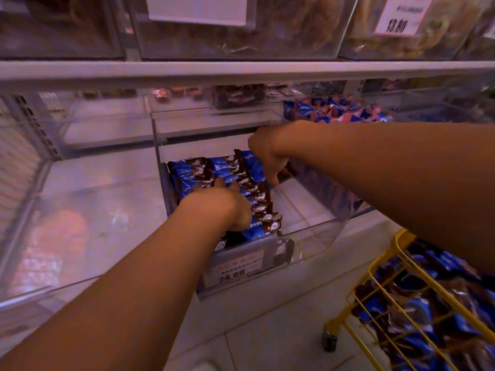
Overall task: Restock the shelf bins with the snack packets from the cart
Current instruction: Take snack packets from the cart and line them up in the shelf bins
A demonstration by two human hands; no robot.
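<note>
Blue-and-brown snack packets [195, 174] lie stacked in rows inside a clear plastic shelf bin [316, 236] on the lowest shelf. My left hand [222, 207] rests palm down on the near rows, fingers curled over the packets. My right hand [267, 156] reaches in from the right at the far end of the stack, its fingers bent down onto the packets there. What the right fingers grip is hidden by the hand. More of the same packets [417, 311] fill a yellow wire cart [396, 247] at the lower right.
A price tag reading 24.00 [233, 269] hangs on the bin's front. A neighbouring bin [337, 111] at the back right holds blue packets. Clear bins stand to the left [67, 210], and an upper shelf [241, 70] of bins juts out above. Tiled floor [267, 330] lies below.
</note>
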